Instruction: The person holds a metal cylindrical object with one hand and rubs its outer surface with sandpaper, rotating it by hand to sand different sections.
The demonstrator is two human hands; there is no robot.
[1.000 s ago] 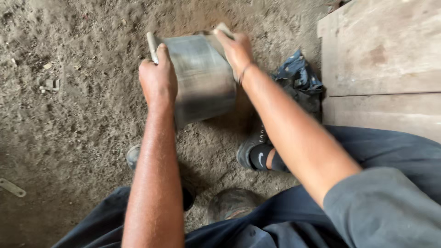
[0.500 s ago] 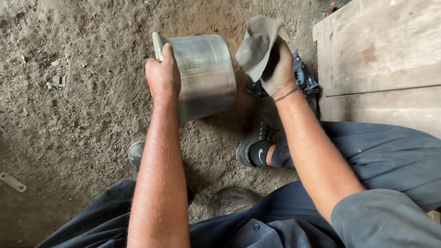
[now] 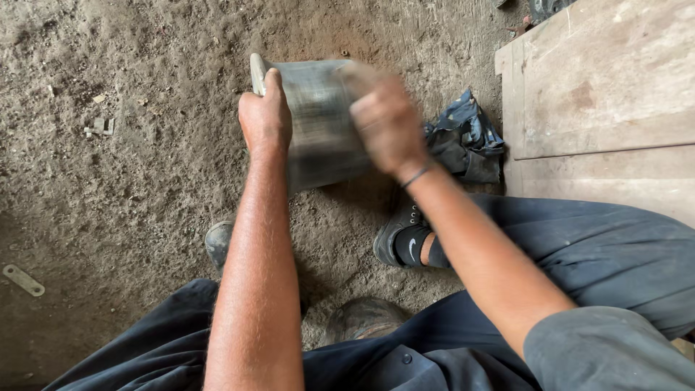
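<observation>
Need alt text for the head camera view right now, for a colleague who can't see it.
Seen from above, a person's left hand grips the rim of a grey metal cylinder held over a dirt floor, while the motion-blurred right hand presses on its side. A crumpled dark rag lies beside wooden boards.

right hand [image 3: 387, 119] back on metal pot [image 3: 318, 123], blurred

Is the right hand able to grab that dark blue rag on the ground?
Probably yes. The dark blue rag lies in the open on the dirt just beside the right hand, with nothing between them, though that hand is blurred over the metal cylinder.
</observation>
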